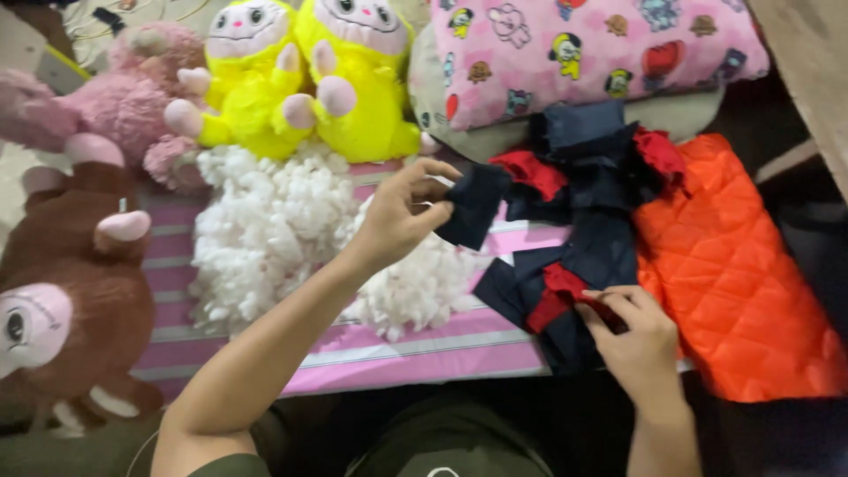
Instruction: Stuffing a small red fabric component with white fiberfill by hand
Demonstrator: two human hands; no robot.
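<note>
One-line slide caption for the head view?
Left hand pinches a navy fabric piece above white stuffing; right hand grips red-and-navy cloth.

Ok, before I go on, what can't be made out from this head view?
- Head view: the shape of the navy fabric piece; the left hand pinches it folded.
- What lies under the navy and red fabric pile; the layers overlap.
- The right hand covers the red piece it touches.
- The brown plush toy and orange quilted fabric are cut off by the frame edges.
- The white stuffing hides the striped mat beneath.
</note>
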